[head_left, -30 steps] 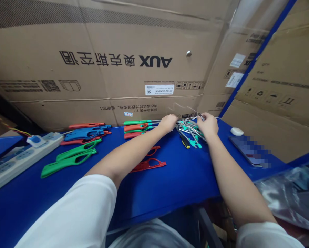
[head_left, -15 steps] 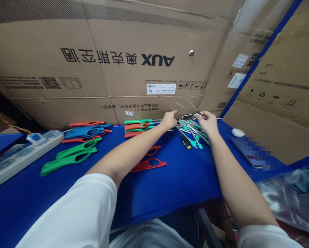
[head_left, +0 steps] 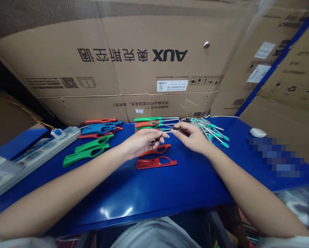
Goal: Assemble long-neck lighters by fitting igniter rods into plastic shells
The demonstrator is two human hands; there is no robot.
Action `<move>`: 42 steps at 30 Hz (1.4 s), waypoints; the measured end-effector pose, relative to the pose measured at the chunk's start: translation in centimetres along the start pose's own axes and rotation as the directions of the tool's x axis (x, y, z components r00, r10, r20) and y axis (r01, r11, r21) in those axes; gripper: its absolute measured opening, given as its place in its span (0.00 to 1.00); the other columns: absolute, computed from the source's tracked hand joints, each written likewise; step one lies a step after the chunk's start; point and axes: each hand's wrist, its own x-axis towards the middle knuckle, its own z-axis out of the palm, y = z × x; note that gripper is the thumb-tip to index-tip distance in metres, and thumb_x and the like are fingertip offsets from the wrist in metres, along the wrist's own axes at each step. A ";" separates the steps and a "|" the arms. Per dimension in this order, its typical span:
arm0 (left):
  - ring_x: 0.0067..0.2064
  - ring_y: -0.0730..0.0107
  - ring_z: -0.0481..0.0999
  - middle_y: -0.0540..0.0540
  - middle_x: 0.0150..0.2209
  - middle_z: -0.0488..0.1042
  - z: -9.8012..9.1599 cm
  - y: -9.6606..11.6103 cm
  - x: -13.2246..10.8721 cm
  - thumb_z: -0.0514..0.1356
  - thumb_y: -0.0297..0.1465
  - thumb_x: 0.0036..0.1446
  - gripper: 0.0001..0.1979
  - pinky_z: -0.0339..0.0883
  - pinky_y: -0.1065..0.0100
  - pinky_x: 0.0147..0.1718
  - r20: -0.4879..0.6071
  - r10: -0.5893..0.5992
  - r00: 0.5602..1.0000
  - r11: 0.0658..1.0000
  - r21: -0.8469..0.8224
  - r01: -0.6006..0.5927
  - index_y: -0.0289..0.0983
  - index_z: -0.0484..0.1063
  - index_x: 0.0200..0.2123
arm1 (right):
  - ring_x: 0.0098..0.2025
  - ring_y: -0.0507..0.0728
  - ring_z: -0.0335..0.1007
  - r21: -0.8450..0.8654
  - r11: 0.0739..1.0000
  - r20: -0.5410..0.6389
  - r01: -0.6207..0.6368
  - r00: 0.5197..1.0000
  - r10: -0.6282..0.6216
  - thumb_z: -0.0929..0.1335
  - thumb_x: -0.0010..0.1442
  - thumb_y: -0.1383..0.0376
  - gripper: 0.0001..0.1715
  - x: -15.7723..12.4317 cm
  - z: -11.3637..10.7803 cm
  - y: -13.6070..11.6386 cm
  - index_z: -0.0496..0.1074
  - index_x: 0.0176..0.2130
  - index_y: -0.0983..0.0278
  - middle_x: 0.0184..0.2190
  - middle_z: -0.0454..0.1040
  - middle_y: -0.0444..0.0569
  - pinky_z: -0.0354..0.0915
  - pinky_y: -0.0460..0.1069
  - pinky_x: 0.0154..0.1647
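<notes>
My left hand [head_left: 141,142] and my right hand [head_left: 192,136] meet over the middle of the blue table [head_left: 170,189], fingers pinched on a thin metal rod with a dark end [head_left: 167,132] held between them. Just below the hands lie two red plastic handle shells [head_left: 156,162]. Behind my right hand is a heap of metal rods with teal tips [head_left: 208,129]. Green and red assembled handles [head_left: 147,122] lie in a row by the cardboard.
Green handle shells [head_left: 88,151] and blue and red ones [head_left: 101,128] lie at the left. A white power strip [head_left: 27,158] runs along the left edge. A white mouse [head_left: 257,132] sits at the right. Large cardboard boxes [head_left: 133,58] wall the back.
Both hands have drawn back from the rod heap toward me, carrying one rod to the table's middle. The camera has tilted and shifted.
</notes>
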 end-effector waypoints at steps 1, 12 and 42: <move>0.27 0.80 0.66 0.45 0.35 0.75 -0.5 -0.3 -1.5 0.60 0.33 0.65 0.11 0.64 0.74 0.28 0.000 -0.050 0.999 0.996 -0.071 0.050 0.34 0.80 0.42 | 0.28 0.53 0.65 -0.033 0.998 0.050 0.044 0.998 -0.043 0.67 0.65 0.57 0.11 -0.4 0.6 -0.8 0.72 0.35 0.61 0.28 0.73 0.44 0.62 0.48 0.30; 0.23 0.78 0.61 0.45 0.31 0.78 -1.8 -3.1 -6.5 0.60 0.50 0.61 0.24 0.53 0.73 0.21 0.002 -0.040 0.999 0.982 0.187 0.039 0.33 0.79 0.37 | 0.32 0.51 0.74 -0.135 0.880 0.350 0.454 0.853 -0.386 0.65 0.68 0.68 0.08 -2.3 3.9 -2.2 0.75 0.44 0.64 0.34 0.79 0.48 0.65 0.45 0.33; 0.36 0.72 0.79 0.50 0.37 0.81 -0.2 -5.3 -7.7 0.62 0.34 0.65 0.06 0.70 0.73 0.36 0.027 0.599 0.800 0.489 0.779 -0.393 0.38 0.75 0.41 | 0.31 0.51 0.72 -0.262 0.780 0.389 0.568 0.802 -0.453 0.64 0.70 0.67 0.09 -2.5 3.9 -2.2 0.74 0.42 0.65 0.32 0.77 0.48 0.61 0.45 0.31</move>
